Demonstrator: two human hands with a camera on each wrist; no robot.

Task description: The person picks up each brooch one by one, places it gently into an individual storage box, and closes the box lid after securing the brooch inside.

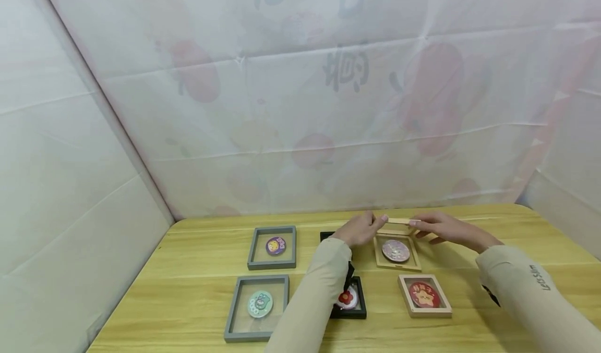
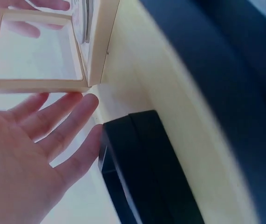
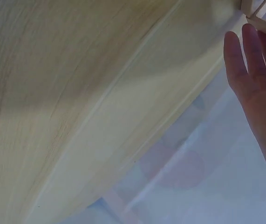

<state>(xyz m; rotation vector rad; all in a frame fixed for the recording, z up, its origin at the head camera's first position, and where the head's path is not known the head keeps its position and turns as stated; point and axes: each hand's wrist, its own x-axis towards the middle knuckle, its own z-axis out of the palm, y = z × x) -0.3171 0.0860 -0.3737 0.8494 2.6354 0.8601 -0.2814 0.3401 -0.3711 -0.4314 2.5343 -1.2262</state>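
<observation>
A light-wood display frame (image 1: pixel 398 266) lies at the back right of the table, its hinged lid (image 2: pixel 39 85) with a clear pane raised upright. Inside sits a round pale purple badge (image 1: pixel 396 251). My left hand (image 1: pixel 359 229) holds the lid's left corner, thumb at the top edge and other fingers extended along its side. At the opposite corner, my right hand (image 1: pixel 446 229) pinches the lid with its fingertips; its other fingers stretch out behind. In the left wrist view, a black frame (image 2: pixel 146 163) stands close by the left little finger.
Two grey frames with badges, one at the back (image 1: pixel 272 266) and one in front (image 1: pixel 256 337), lie to the left. A black frame (image 1: pixel 349 315) is partly hidden under my left sleeve. A pink frame (image 1: pixel 429 314) with a red badge lies nearer me. White cloth walls (image 1: pixel 281 108) surround the table.
</observation>
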